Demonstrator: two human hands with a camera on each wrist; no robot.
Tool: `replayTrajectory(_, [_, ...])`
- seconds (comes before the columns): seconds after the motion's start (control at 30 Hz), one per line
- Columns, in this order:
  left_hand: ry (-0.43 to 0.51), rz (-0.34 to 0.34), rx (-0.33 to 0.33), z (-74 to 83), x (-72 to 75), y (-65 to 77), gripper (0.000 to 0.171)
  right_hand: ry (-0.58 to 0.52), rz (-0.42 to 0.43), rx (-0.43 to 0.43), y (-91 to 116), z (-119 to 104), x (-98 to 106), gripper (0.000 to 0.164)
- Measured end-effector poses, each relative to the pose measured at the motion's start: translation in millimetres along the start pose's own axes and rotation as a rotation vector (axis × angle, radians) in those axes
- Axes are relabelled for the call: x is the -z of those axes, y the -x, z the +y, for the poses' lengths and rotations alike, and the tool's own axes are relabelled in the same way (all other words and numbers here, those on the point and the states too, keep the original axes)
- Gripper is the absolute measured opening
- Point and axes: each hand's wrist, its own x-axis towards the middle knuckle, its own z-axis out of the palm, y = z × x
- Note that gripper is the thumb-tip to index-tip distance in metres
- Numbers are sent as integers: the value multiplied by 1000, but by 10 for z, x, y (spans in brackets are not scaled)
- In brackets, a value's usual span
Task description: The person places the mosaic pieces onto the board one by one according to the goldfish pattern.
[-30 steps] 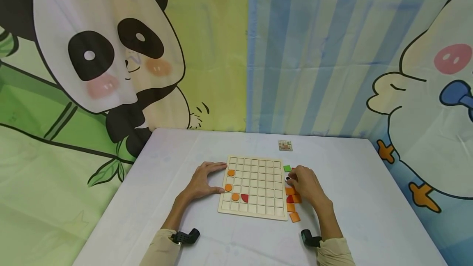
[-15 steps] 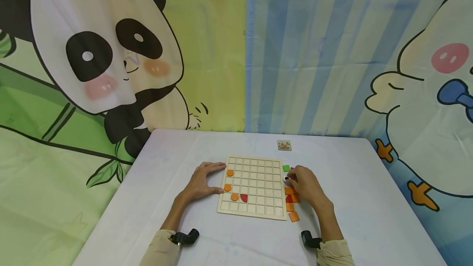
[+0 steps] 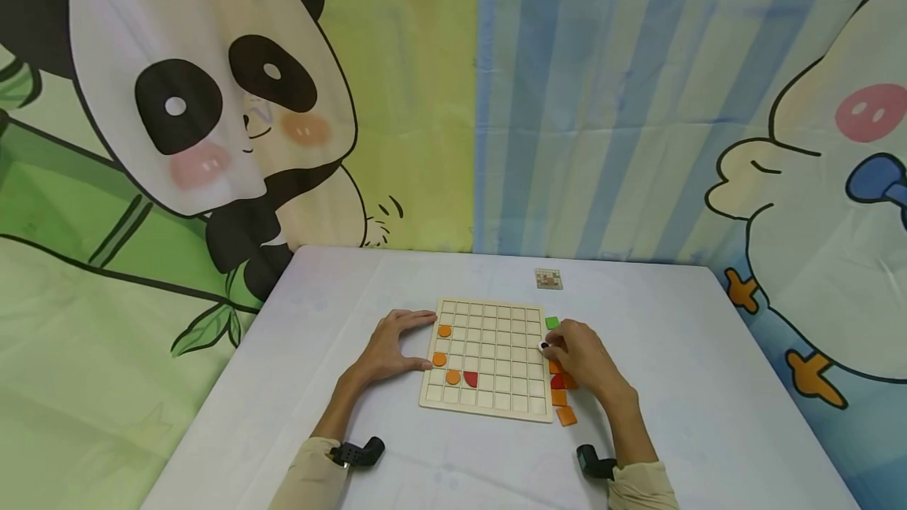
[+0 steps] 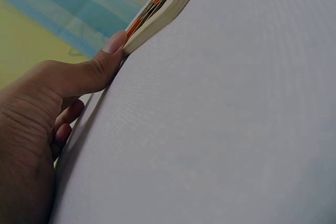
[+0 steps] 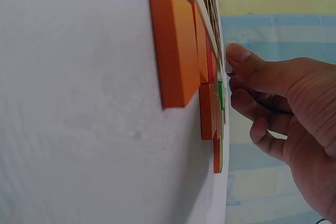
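A wooden grid board (image 3: 496, 408) lies on the table, with several orange discs (image 3: 453, 377) and a red quarter-round piece (image 3: 471, 378) in cells toward its left side. My left hand (image 3: 386, 346) rests against the board's left edge, thumb and forefinger spread apart. In the left wrist view its thumb (image 4: 107, 59) touches the board's corner. Between thumb and fingertips, my right hand (image 3: 584, 352) pinches a small white round piece with a black spot (image 3: 543, 345), at the board's right edge. The right wrist view shows this hand (image 5: 283, 93) raised beyond the loose tiles, most of the piece hidden.
Along the board's right side lie orange square tiles (image 3: 566, 416), a red piece (image 3: 557, 382) and a green tile (image 3: 552, 323). A small patterned card (image 3: 549, 279) lies behind the board on the white table (image 3: 397, 463). Printed curtains (image 3: 397, 101) hang behind the table.
My right hand has shifted slightly left, bringing the white round piece from beside the board to its right edge. The left hand keeps its place on the board.
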Motion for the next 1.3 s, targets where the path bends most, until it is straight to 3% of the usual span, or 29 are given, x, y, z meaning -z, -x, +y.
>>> replayTrajectory(0.77, [10, 0, -3, 56, 25, 12, 90, -26, -26, 89, -10, -113, -86, 19])
replayTrajectory(1.3, [1, 2, -8, 10, 8, 7, 92, -48, -19, 133, -17, -143, -151, 19])
